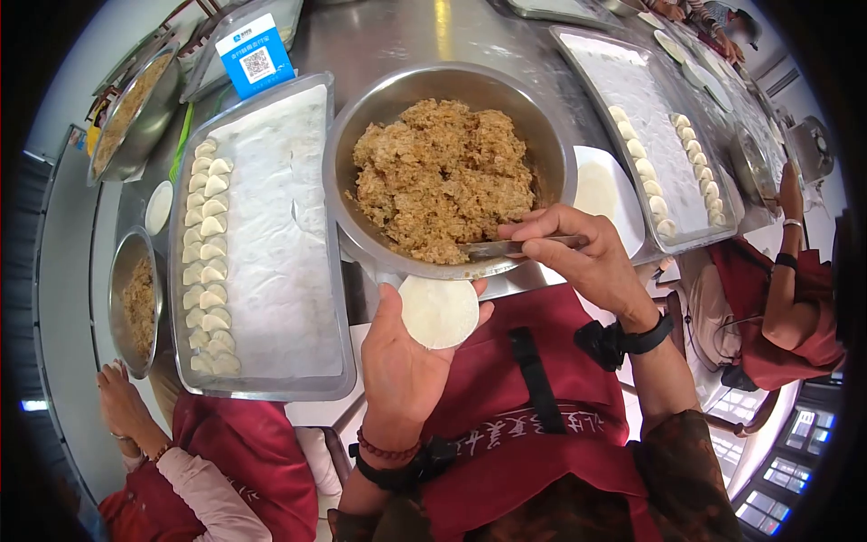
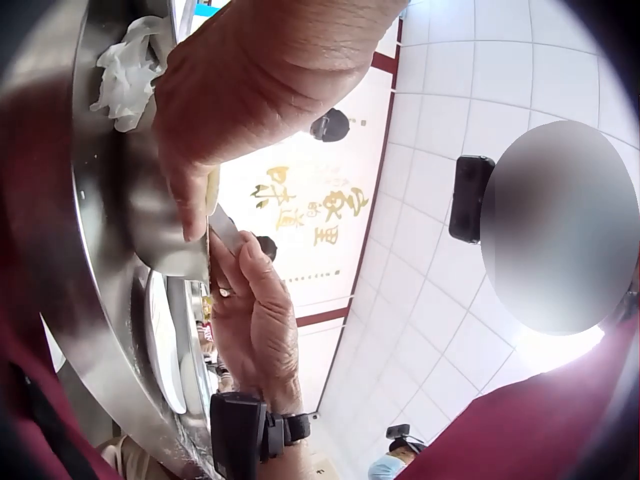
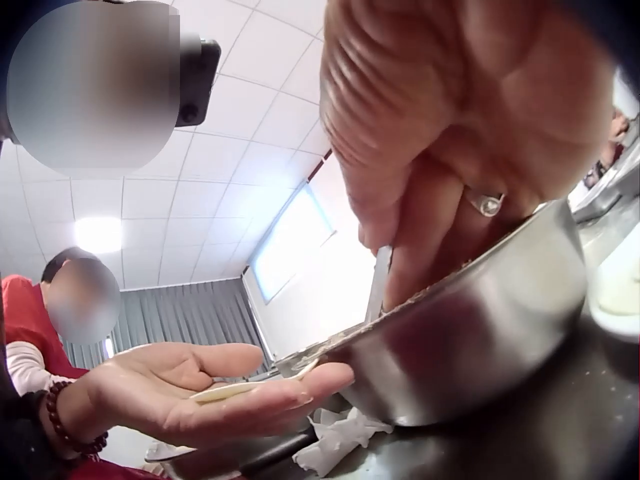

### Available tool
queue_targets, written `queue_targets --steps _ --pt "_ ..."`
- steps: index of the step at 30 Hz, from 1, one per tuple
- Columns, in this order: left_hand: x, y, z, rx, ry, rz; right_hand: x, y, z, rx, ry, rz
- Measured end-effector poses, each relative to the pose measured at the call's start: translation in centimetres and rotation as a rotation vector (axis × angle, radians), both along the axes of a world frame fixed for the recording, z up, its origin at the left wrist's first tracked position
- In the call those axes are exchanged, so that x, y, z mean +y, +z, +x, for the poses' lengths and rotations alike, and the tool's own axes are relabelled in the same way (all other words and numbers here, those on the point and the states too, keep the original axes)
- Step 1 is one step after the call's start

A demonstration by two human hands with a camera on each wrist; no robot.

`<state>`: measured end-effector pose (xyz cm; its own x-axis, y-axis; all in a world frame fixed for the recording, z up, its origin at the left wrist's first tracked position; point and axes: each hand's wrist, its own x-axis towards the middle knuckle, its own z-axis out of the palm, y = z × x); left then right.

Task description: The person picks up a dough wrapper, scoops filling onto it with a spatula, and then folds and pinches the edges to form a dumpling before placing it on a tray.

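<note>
A round dough wrapper [image 1: 440, 312] lies flat across the palm and fingers of my left hand [image 1: 406, 361], just below the near rim of a steel bowl [image 1: 343, 181]. Brown minced filling [image 1: 442, 172] is heaped inside that bowl. With thumb and fingers my right hand [image 1: 578, 257] grips the handle of a flat metal spatula [image 1: 506, 247], its blade at the filling's near edge. In the right wrist view the left palm faces up under the wrapper [image 3: 240, 390], and a ring [image 3: 486, 204] shows on the right hand.
On the left stands a tray [image 1: 271, 379] with rows of folded dumplings [image 1: 213, 226]; another dumpling tray [image 1: 668, 237] is at the right. A white plate of wrappers [image 1: 596, 185] sits beside the bowl. Crumpled white plastic [image 3: 340, 440] lies under it. Other people [image 1: 226, 452] work on both sides.
</note>
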<state>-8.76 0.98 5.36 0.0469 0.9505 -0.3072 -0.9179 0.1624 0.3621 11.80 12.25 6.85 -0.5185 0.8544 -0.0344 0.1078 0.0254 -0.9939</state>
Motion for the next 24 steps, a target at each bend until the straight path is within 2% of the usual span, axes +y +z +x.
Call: queue_targets --steps 6,12,13,16,17,21,24 --pt "0.2 1.1 -0.5 -0.017 0.039 -0.03 -0.8 0.6 0.2 0.095 -0.06 -0.088" --pt "-0.4 1.0 -0.9 -0.048 0.054 -0.024 -4.3 1.8 -0.7 0.14 -0.107 -0.042" --pt "-0.4 1.0 -0.8 -0.068 0.064 -0.029 -4.9 1.9 -0.6 0.024 -0.096 0.05" --pt "-0.7 1.1 -0.7 -0.1 0.086 -0.038 -6.2 1.1 -0.7 -0.217 -0.018 0.574" --pt "-0.8 1.1 -0.7 -0.096 0.086 -0.038 -6.4 1.4 -0.8 -0.295 0.08 0.678" --pt "-1.1 1.2 -0.6 -0.09 0.097 -0.047 -8.1 0.6 -1.3 -0.404 0.099 1.047" --pt "-1.4 1.0 -0.7 -0.072 0.109 -0.043 -9.1 0.6 -1.8 -0.424 0.091 1.128"
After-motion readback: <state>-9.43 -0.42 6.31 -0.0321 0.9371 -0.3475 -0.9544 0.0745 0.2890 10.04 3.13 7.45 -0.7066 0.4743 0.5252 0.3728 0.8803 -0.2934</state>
